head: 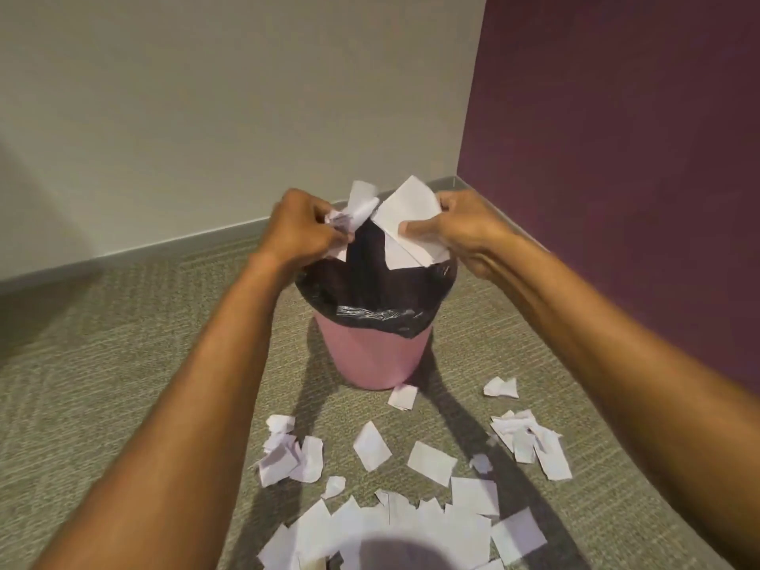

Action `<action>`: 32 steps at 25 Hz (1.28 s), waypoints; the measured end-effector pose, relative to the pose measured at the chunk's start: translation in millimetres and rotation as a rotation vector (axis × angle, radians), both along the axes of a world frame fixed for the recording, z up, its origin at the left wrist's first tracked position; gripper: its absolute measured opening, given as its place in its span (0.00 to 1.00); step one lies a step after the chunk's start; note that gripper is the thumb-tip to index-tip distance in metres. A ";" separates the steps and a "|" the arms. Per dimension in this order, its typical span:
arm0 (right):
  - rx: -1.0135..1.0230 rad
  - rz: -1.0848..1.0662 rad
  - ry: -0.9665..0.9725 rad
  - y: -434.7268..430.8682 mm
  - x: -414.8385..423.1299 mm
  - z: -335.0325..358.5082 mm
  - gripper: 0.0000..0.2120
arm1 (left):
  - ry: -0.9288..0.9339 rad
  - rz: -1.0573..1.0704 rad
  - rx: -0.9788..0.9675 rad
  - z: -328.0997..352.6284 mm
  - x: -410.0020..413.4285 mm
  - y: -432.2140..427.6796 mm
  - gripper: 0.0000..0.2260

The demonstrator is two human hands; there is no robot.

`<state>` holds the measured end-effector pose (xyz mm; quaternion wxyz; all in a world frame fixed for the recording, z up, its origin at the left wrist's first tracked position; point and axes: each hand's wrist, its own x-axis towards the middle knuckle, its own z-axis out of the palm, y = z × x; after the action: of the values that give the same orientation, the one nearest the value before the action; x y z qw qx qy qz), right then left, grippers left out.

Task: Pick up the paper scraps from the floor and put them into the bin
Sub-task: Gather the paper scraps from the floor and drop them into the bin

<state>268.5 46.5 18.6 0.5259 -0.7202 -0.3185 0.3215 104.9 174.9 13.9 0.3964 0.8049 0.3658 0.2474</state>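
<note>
Carpeted floor (123,364) is littered with paper scraps (432,462). Crumpled scraps (362,207) are pinched by the left hand (304,232), a flat sheet (411,224) by the right hand (464,228), directly above the bin (370,355) (pink, black-lined). Release is judged next.

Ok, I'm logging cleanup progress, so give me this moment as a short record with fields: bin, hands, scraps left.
bin: pink plastic bin with black plastic liner, upright on grey carpet
left hand: shut on crumpled white paper scraps, over the bin
right hand: shut on flat white paper sheet, over the bin
scraps left: many white paper pieces on the carpet, nearer the camera than the bin
</note>
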 end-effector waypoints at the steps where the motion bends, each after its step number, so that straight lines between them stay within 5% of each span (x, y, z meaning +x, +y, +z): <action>1: -0.065 -0.016 -0.043 11.7 3.0 -6.8 0.15 | 0.114 -0.031 -0.033 -4.0 14.6 9.1 0.05; 5: -0.233 0.071 -0.066 28.8 6.6 -26.7 0.08 | 0.369 -0.020 0.111 -21.0 40.1 16.3 0.20; 7: -0.213 0.056 -0.157 19.7 7.1 -26.5 0.08 | 0.198 0.075 0.158 -28.3 28.0 3.8 0.20; 10: -0.071 0.021 -0.186 -19.1 -4.7 -29.8 0.04 | -0.108 0.354 0.155 -64.2 -15.9 -27.7 0.04; 12: -0.078 0.109 -0.132 -58.1 -18.8 -55.1 0.03 | -0.124 0.527 0.160 -115.0 -51.1 -57.7 0.09; 14: -0.248 0.272 -0.120 -96.3 -37.2 -107.0 0.03 | 0.060 0.366 0.121 -176.1 -81.2 -93.2 0.10; 17: -0.612 0.559 -0.196 -133.7 -71.5 -205.2 0.11 | 0.536 -0.315 -0.005 -253.9 -119.3 -142.8 0.11; 19: -0.768 0.748 -0.327 -148.4 -90.7 -255.9 0.28 | 0.788 -0.622 0.080 -280.9 -137.1 -165.5 0.28; 22: -0.841 0.810 -0.526 -167.0 -106.2 -294.6 0.52 | 0.842 -0.694 0.172 -299.9 -143.7 -186.0 0.46; 24: -0.857 0.819 -0.603 -170.8 -113.7 -306.6 0.58 | 0.857 -0.687 0.262 -306.2 -138.8 -193.1 0.50; 27: -0.875 0.848 -0.753 -170.2 -126.6 -311.8 0.56 | 0.903 -0.678 0.369 -317.6 -131.4 -198.3 0.51; 32: -0.789 0.787 -0.903 -174.9 -146.3 -310.8 0.37 | 0.884 -0.655 0.312 -318.2 -124.5 -206.3 0.39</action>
<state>122.1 -128.4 -292.3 -0.1117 -0.7512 -0.6010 0.2490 -19.7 -31.4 -304.3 0.1381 0.9523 0.1872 -0.1974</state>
